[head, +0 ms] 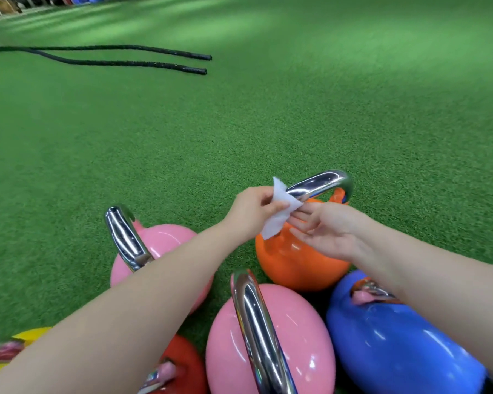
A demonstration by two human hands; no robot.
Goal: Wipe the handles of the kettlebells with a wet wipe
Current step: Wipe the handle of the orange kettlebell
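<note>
Head view looks down over both forearms at a cluster of kettlebells on green turf [268, 109]. Left hand [251, 214] pinches a white wet wipe [279, 214] between thumb and fingers, holding it up just in front of the chrome handle [319, 186] of the orange kettlebell [293, 263], which sits at about one o'clock from the middle of the group. Right hand [325, 231] is spread, palm up, with straight fingers touching the lower edge of the wipe; it grips nothing.

The wipe looks partly crumpled and hangs between the two hands, so the first risk I see is a slip: if the pinch loosens while the sheet passes across, it lands on the turf and picks up grit that would then smear onto the chrome. A bunched wipe would also touch only a narrow strip of the handle, leaving the underside and the curved ends unwiped.

Two pink kettlebells, one [160, 245] at nine o'clock and one [268, 336] at six, a blue kettlebell [396, 345] at four, and a red kettlebell [182, 362] and a yellow kettlebell [32, 334] at seven stand close together. Reaching over them, a forearm could knock a handle. Whether any handle is already wiped I cannot tell. Two black ropes [125, 55] lie well apart at eleven o'clock.
</note>
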